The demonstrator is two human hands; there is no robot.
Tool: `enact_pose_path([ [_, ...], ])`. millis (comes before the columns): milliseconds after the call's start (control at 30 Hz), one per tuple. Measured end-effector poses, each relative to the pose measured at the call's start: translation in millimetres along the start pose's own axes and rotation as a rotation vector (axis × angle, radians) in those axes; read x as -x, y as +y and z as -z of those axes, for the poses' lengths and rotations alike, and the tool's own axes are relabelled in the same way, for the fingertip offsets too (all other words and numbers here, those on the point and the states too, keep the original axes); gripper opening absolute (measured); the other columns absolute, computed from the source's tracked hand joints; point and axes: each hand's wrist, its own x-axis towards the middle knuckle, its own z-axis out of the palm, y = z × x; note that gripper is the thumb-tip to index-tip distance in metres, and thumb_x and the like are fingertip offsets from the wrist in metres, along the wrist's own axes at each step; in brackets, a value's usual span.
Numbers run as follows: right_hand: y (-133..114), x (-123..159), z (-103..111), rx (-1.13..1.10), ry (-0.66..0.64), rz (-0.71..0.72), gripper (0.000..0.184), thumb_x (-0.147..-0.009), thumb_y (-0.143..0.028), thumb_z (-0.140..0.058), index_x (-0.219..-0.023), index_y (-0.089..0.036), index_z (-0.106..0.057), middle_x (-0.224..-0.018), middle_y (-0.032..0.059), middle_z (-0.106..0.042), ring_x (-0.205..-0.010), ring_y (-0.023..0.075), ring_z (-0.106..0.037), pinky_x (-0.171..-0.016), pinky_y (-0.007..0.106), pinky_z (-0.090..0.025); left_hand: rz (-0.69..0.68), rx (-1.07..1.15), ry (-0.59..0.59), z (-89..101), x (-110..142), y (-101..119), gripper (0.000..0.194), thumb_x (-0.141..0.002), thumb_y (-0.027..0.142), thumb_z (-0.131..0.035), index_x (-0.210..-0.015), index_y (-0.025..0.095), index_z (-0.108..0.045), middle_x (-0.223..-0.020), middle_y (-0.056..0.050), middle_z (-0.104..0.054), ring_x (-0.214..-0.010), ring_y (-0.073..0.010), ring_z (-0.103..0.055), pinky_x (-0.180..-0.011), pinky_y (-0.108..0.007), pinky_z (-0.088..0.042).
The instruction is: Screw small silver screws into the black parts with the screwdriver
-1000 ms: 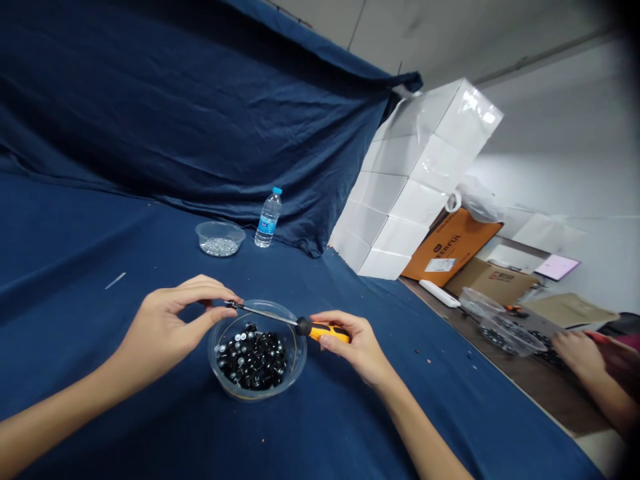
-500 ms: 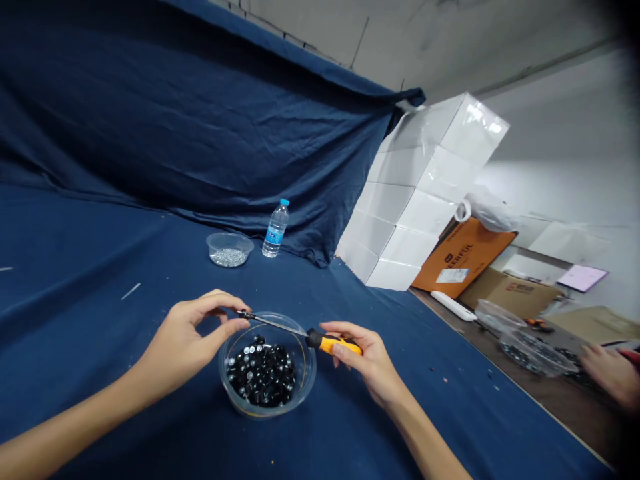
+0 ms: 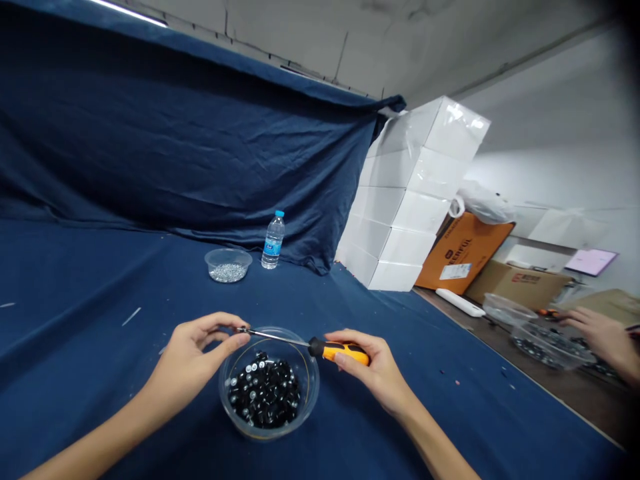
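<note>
From my remote seat I see a tabletop (image 3: pixel 100 287) draped in dark blue cloth, with a stack of white boxes (image 3: pixel 405 200) at its far right and a water bottle (image 3: pixel 273 241) beside a small bowl (image 3: pixel 228 264) of silvery bits at the far edge. Beyond the right edge, on a lower surface, a co-worker's hand (image 3: pixel 603 340) is near a clear tub (image 3: pixel 553 347).

Nearest me sits a clear bowl (image 3: pixel 310 393) heaped with black pieces (image 3: pixel 264 393). A screwdriver (image 3: pixel 345 351) is held across the top of it, and I can't tell whether its shaft touches the far rim. My right hand (image 3: pixel 377 367) has its fingers (image 3: pixel 357 343) curled round the orange handle. My left hand (image 3: pixel 193 353) pinches the shaft's tip between thumb and fingers (image 3: pixel 220 325).

If that pinch slips, the tip could drop into the bowl and scatter pieces. A careless wrist could also nudge the bowl, and black pieces would be hard to spot on dark cloth.
</note>
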Motion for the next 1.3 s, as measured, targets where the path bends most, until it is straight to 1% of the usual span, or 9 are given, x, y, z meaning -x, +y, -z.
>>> enact_pose_path([
  [167,1.2,-2.7,2.4,-0.049,0.135,-0.041,0.033,-0.078,-0.045,-0.083,-0.101,-0.021,-0.081,-0.087,0.0054,-0.075,-0.066,0.0141,-0.061,-0.063,0.028,-0.048,-0.015,0.067,0.157,13.3,-9.8,-1.8,0.040,-0.075,0.052,-0.081,-0.098,0.019,-0.075,-0.101,-0.009,-0.079,-0.093,-0.0230,-0.070,-0.072,-0.028,-0.057],
  [367,4.0,-8.2,4.8,-0.135,0.308,-0.140,0.045,-0.070,-0.051,-0.086,-0.100,-0.017,-0.082,-0.073,0.0045,-0.071,-0.058,0.0131,-0.056,-0.051,0.025,-0.038,-0.025,0.069,0.176,31.3,-41.8,-2.3,0.051,-0.077,0.053,-0.081,-0.114,0.019,-0.074,-0.109,-0.007,-0.076,-0.081,-0.0153,-0.065,-0.076,-0.025,-0.055],
  [600,9.1,-9.3,6.3,-0.151,0.305,-0.183,0.043,-0.072,-0.051,-0.085,-0.100,-0.018,-0.082,-0.073,0.0046,-0.071,-0.058,0.0119,-0.056,-0.051,0.024,-0.036,-0.171,-0.266,0.184,36.3,-149.6,-14.3,0.059,-0.083,0.052,-0.064,-0.127,0.013,-0.070,-0.116,-0.014,-0.076,-0.096,-0.0254,-0.071,-0.072,-0.030,-0.057],
  [767,9.6,-9.2,8.2,-0.204,0.299,-0.208,0.041,-0.072,-0.049,-0.085,-0.099,-0.018,-0.082,-0.075,0.0051,-0.072,-0.057,0.0118,-0.055,-0.051,0.024,-0.035,-0.214,-0.503,0.269,30.1,-201.8,-8.2,0.055,-0.080,0.035,-0.065,-0.127,0.007,-0.068,-0.128,-0.022,-0.068,-0.124,-0.0388,-0.060,-0.106,-0.050,-0.046],
  [833,8.3,-9.2,8.7,-0.229,0.304,-0.213,0.040,-0.072,-0.047,-0.085,-0.100,-0.018,-0.082,-0.077,0.0060,-0.074,-0.057,0.0122,-0.056,-0.051,0.024,-0.034,-0.255,-0.551,0.185,21.8,-191.0,1.8,0.048,-0.081,0.037,-0.064,-0.121,0.011,-0.072,-0.131,-0.020,-0.067,-0.126,-0.0383,-0.058,-0.106,-0.048,-0.046],
  [900,6.8,-9.5,9.0,-0.260,0.305,-0.216,0.039,-0.072,-0.046,-0.085,-0.100,-0.018,-0.082,-0.079,0.0066,-0.075,-0.058,0.0122,-0.056,-0.051,0.024,-0.034,-0.287,-0.574,-0.037,11.5,-160.8,16.0,0.031,-0.082,0.043,-0.066,-0.100,0.021,-0.079,-0.110,-0.009,-0.076,-0.105,-0.0304,-0.069,-0.094,-0.039,-0.053],
  [1033,5.3,-10.1,8.7,-0.302,0.303,-0.209,0.038,-0.071,-0.044,-0.086,-0.098,-0.018,-0.081,-0.079,0.0064,-0.076,-0.056,0.0119,-0.055,-0.050,0.025,-0.033,-0.378,-0.770,-0.857,-6.6,-79.4,42.0,0.013,-0.092,0.034,-0.065,-0.094,0.029,-0.076,-0.091,0.001,-0.075,-0.085,-0.0206,-0.069,-0.076,-0.030,-0.053],
  [1167,5.3,-8.6,7.2,-0.295,0.294,-0.211,0.037,-0.071,-0.043,-0.086,-0.098,-0.018,-0.081,-0.079,0.0056,-0.076,-0.056,0.0112,-0.055,-0.051,0.024,-0.033,-0.604,-0.934,-0.952,-20.7,-36.0,42.2,0.025,-0.087,0.007,-0.062,-0.098,0.026,-0.074,-0.101,-0.002,-0.075,-0.104,-0.0256,-0.070,-0.102,-0.043,-0.047],
  [1300,3.8,-6.2,5.0,-0.285,0.286,-0.204,0.038,-0.071,-0.044,-0.085,-0.098,-0.018,-0.081,-0.078,0.0055,-0.076,-0.055,0.0110,-0.055,-0.051,0.024,-0.034,-0.623,-1.098,-0.976,-29.9,-33.7,33.7,0.034,-0.085,-0.003,-0.054,-0.100,0.021,-0.073,-0.098,-0.006,-0.075,-0.095,-0.0275,-0.070,-0.094,-0.046,-0.048],
])
